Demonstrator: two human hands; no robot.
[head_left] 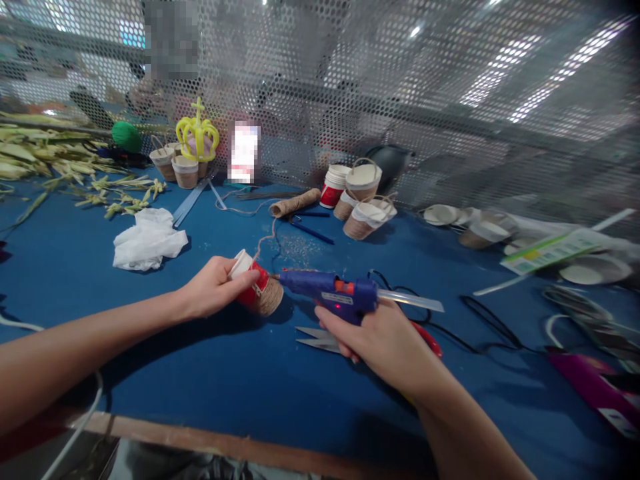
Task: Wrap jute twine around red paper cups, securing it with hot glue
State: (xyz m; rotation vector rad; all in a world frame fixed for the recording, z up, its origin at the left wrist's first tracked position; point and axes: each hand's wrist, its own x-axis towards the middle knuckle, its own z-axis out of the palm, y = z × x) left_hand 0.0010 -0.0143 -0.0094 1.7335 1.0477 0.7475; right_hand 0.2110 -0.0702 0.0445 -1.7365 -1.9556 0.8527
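Note:
My left hand [220, 287] grips a red and white paper cup [256, 283], tilted on its side above the table. Brown twine is wound round the cup's lower part, and a loose strand [273, 230] runs from it back to a twine roll [296, 202]. In my right hand [375, 333] is a blue hot glue gun [327, 287] with a clear glue stick out of its rear. Its nozzle points left and lies at the cup's side; whether it touches cannot be made out. Scissors [320, 340] lie partly hidden under my right hand.
Several twine-wrapped cups [364, 220] stand behind, right of the twine roll. A crumpled white cloth [147, 240] lies left, near dried husks [45, 150]. A yellow crown-shaped object [198, 137] stands at the back before a perforated metal screen [300, 87]. Black cable [493, 320] runs along the right.

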